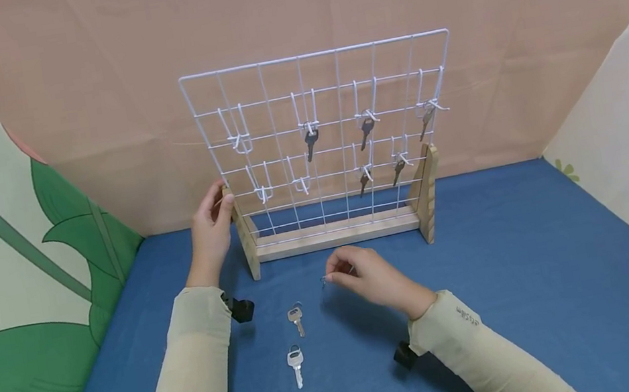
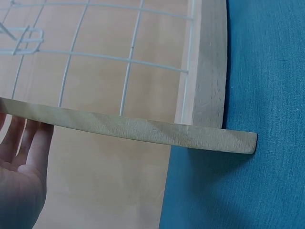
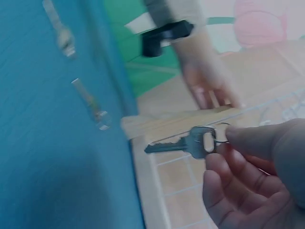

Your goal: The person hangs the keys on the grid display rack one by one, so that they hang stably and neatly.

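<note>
My right hand (image 1: 368,276) pinches the small ring of a silver key (image 3: 193,143) above the blue cloth, in front of the rack. In the right wrist view the key's blade points left, away from the fingertips. My left hand (image 1: 212,230) holds the upper end of the wooden side post (image 2: 143,131) at the rack's left, its fingers reaching behind the wood. The white wire rack (image 1: 325,126) stands upright on its wooden base. Three keys hang from its upper hooks, including a dark-looking key (image 1: 312,141), and two from the lower right hooks.
Two more keys lie on the blue cloth (image 1: 519,301): an upper key (image 1: 296,321) and a nearer key (image 1: 296,365). At the upper left is a hook (image 1: 241,142) without a key. Behind the rack rises a tan backdrop (image 1: 96,120), with patterned panels at both sides.
</note>
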Demonstrator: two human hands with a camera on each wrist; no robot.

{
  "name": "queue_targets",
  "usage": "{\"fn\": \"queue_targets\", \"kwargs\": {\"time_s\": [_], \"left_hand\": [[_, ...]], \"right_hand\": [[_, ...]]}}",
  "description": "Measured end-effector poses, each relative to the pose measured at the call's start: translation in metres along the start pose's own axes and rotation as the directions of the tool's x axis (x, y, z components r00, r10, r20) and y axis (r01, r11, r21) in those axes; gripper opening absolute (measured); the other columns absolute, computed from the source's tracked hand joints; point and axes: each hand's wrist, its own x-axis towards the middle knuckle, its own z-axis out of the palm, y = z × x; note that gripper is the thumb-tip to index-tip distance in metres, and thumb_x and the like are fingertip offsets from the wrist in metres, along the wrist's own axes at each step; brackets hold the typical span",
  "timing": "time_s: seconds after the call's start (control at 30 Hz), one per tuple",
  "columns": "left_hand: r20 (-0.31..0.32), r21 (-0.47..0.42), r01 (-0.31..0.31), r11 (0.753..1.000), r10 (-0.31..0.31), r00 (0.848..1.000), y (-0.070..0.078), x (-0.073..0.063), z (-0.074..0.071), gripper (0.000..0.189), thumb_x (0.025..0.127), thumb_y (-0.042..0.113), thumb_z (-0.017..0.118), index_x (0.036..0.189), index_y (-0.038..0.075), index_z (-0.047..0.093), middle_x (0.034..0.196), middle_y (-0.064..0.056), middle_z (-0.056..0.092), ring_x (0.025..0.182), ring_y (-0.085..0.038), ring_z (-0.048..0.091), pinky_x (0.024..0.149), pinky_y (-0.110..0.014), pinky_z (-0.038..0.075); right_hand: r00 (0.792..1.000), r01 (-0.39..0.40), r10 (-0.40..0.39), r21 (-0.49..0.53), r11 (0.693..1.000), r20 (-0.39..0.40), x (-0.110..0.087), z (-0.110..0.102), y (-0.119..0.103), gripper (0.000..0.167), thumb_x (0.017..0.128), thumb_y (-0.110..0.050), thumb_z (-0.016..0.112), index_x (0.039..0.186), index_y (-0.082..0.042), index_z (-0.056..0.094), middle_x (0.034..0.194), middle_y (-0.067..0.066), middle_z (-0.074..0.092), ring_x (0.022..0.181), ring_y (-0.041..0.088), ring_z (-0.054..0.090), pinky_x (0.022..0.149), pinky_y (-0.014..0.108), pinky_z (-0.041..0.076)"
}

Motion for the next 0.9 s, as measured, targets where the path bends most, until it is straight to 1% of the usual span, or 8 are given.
{"fn": "queue_targets", "kwargs": {"time_s": [0.13,0.27,0.43,0.53,0.6,0.7,0.8,0.9], "left_hand": [[0.001,-0.007,-0.006,1.0,0.006,1.0,0.0,0.0,0.0,0.049,0.108,0.018,0.049,0.154,0.003,0.04,0.153,-0.019,0.045,0.138,-0.032,0.047,0.112,-0.046,0.041],[-0.002,-0.006,-0.003,1.0,0.003,1.0,0.002,-0.001,-0.001,0.049,0.108,0.018,0.05,0.154,0.004,0.04,0.154,-0.019,0.044,0.139,-0.032,0.046,0.113,-0.044,0.04],[0.001,0.005,-0.008,1.0,0.008,1.0,0.002,-0.001,0.0,0.049,0.108,0.017,0.049,0.154,0.002,0.04,0.153,-0.02,0.045,0.138,-0.032,0.047,0.112,-0.045,0.042],[0.002,0.006,-0.015,1.0,0.015,1.0,0.0,0.0,0.0,0.048,0.109,0.017,0.049,0.154,0.001,0.04,0.152,-0.021,0.045,0.137,-0.033,0.048,0.111,-0.047,0.043],[-0.001,0.0,-0.02,1.0,0.02,1.0,-0.005,0.002,0.0,0.049,0.109,0.017,0.048,0.154,0.002,0.04,0.153,-0.02,0.045,0.138,-0.034,0.047,0.111,-0.047,0.042],[-0.01,-0.008,-0.028,1.0,0.028,1.0,-0.018,0.008,0.001,0.049,0.109,0.02,0.049,0.155,0.006,0.041,0.153,-0.018,0.045,0.138,-0.033,0.046,0.112,-0.048,0.041],[-0.018,-0.007,-0.033,0.999,0.033,0.999,-0.032,0.013,0.0,0.05,0.108,0.026,0.05,0.156,0.012,0.041,0.154,-0.014,0.046,0.138,-0.029,0.047,0.112,-0.047,0.042],[-0.022,0.008,-0.045,0.999,0.045,0.999,-0.038,0.015,0.0,0.052,0.108,0.032,0.05,0.155,0.014,0.042,0.153,-0.012,0.047,0.137,-0.028,0.049,0.111,-0.046,0.043]], "right_hand": [[0.996,0.001,0.007,0.094,0.996,-0.087,0.001,-0.009,-0.008,0.005,0.1,-0.016,0.066,0.101,-0.011,0.067,0.09,0.003,0.066,0.075,0.014,0.059,0.067,0.03,0.053],[0.987,0.025,0.002,0.165,0.986,-0.159,0.006,-0.017,-0.014,0.006,0.1,-0.014,0.065,0.102,-0.009,0.067,0.087,0.006,0.065,0.074,0.018,0.061,0.066,0.031,0.054],[0.964,0.055,0.015,0.253,0.966,-0.266,0.016,-0.022,-0.018,0.008,0.101,-0.012,0.064,0.103,-0.005,0.066,0.088,0.008,0.066,0.078,0.021,0.063,0.073,0.039,0.058],[0.948,0.08,0.028,0.322,0.943,-0.318,0.025,-0.025,-0.019,0.01,0.101,-0.011,0.064,0.103,-0.001,0.066,0.09,0.011,0.066,0.08,0.023,0.065,0.078,0.04,0.06],[0.939,0.103,0.031,0.367,0.925,-0.342,0.031,-0.026,-0.02,0.011,0.101,-0.01,0.064,0.104,0.0,0.065,0.09,0.012,0.065,0.08,0.023,0.064,0.079,0.037,0.06],[0.931,0.122,0.046,0.429,0.895,-0.361,0.04,-0.028,-0.023,0.013,0.101,-0.01,0.064,0.105,0.001,0.064,0.09,0.014,0.064,0.081,0.022,0.064,0.079,0.031,0.06],[0.925,0.129,0.07,0.482,0.867,-0.372,0.048,-0.029,-0.025,0.015,0.101,-0.012,0.064,0.106,0.002,0.064,0.093,0.019,0.064,0.082,0.021,0.064,0.08,0.029,0.06],[0.92,0.128,0.094,0.519,0.845,-0.38,0.056,-0.03,-0.026,0.016,0.101,-0.012,0.064,0.107,0.003,0.064,0.096,0.02,0.065,0.085,0.027,0.065,0.079,0.029,0.06]]}}
